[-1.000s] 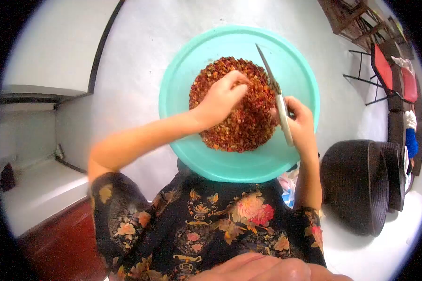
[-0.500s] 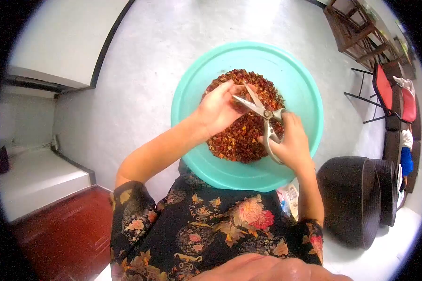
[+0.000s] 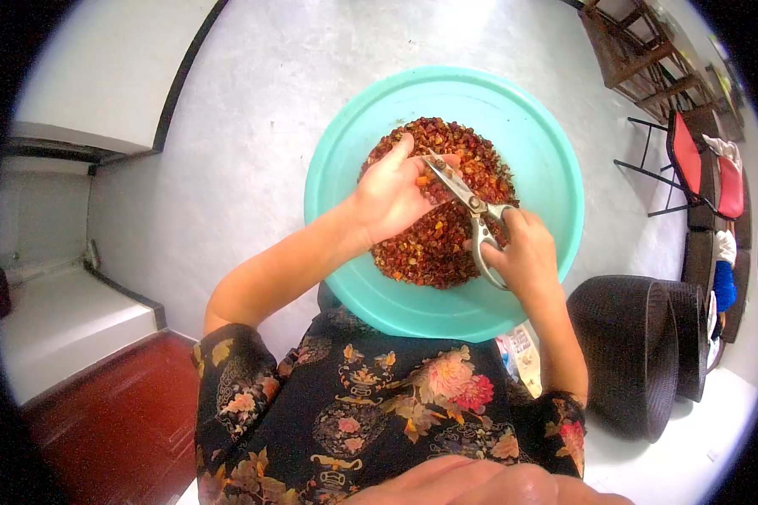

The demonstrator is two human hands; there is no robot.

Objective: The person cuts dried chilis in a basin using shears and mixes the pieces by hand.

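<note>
My right hand [image 3: 524, 252] is wrapped round the handles of a pair of metal scissors [image 3: 477, 204]. The scissors' blades point up and left and are nearly together, their tips beside the fingers of my left hand [image 3: 389, 198]. My left hand is cupped, its thumb raised apart from the fingers, and holds a few small dried reddish-orange pieces; the blades partly hide them. Both hands are above a wide turquoise plastic basin [image 3: 358, 139]. A heap of small dried red and orange pieces [image 3: 434, 252] covers the middle of the basin.
Dark woven baskets [image 3: 619, 353] stand at the right. Beyond them are a red folding chair [image 3: 685, 156] and a brown wooden rack [image 3: 640, 55]. A printed packet [image 3: 522, 358] lies beside the basin's near right edge. White steps [image 3: 76, 307] and a red floor [image 3: 118, 404] are at left.
The scissors' blades have come closer together between the fingers of my left hand. Both hands stay over the basin, and the whole view has shifted slightly.
</note>
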